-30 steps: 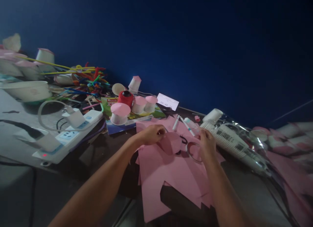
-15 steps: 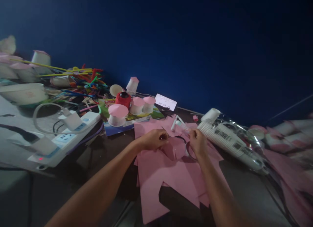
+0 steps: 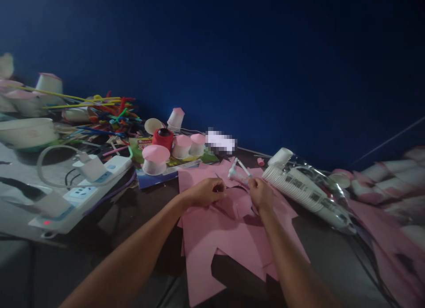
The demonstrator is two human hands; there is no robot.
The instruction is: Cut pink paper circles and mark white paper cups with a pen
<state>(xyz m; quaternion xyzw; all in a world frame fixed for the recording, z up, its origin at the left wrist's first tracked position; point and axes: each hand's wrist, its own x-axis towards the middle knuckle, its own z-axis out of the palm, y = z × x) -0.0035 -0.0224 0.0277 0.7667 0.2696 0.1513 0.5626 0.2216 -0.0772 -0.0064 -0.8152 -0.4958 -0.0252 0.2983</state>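
Observation:
My left hand (image 3: 207, 192) is closed in a pinch above the pink paper, its fingertips beside a small folded pink paper piece (image 3: 244, 205). What it pinches is too small to tell. To its right, my right hand (image 3: 260, 194) is curled shut, its grip hidden from view. Just beyond the right hand lies a white glue bottle (image 3: 239, 174) with a turquoise part; I cannot tell whether the fingers touch it. Part of a dark curved loop shows between the hands. Beneath both hands are spread overlapping pink paper sheets (image 3: 202, 237), one with a notch cut out.
Behind stand paper cups with pink cone tops (image 3: 156, 159) and a red spool (image 3: 163, 140). A power strip (image 3: 84, 193) with plugs and pipe cleaners (image 3: 116, 111) lie left. On the right is a bagged cup stack (image 3: 305, 188). A dark blue wall (image 3: 212, 55) rises behind.
The whole view has shifted slightly. My right hand has come a little nearer the left and covers more of the dark loop. The glue bottle shows more plainly beside it.

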